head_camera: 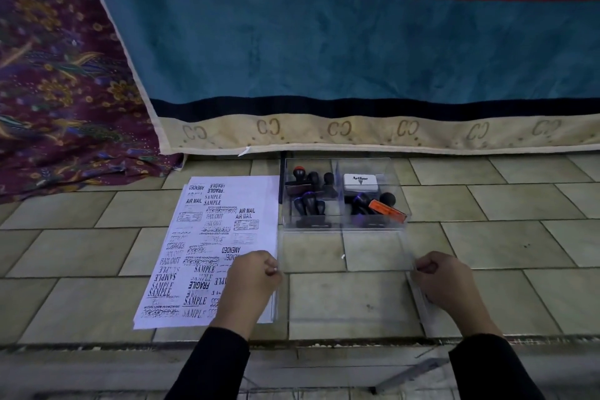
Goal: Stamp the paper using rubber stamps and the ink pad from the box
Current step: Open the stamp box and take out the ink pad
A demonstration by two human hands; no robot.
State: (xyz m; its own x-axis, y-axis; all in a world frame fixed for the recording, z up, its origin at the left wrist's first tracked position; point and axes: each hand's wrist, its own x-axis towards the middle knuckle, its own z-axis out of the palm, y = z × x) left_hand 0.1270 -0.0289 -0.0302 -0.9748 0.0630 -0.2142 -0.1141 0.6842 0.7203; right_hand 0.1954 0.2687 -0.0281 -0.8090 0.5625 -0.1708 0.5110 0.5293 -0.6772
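A clear plastic box (344,224) stands on the tiled floor with its transparent lid (347,295) swung out toward me. Inside lie several black-handled rubber stamps (310,201) on the left, and a white Artline ink pad (360,182) with an orange-labelled stamp (388,210) on the right. My left hand (256,279) pinches the lid's left corner and my right hand (444,279) pinches its right corner. A sheet of paper (211,243) covered in black stamp prints lies left of the box, partly under my left hand.
A blue, red and cream striped cloth (357,58) hangs just behind the box. A purple patterned fabric (58,91) is heaped at the far left. Beige floor tiles (503,237) spread to the right, and a step edge (292,344) runs across near me.
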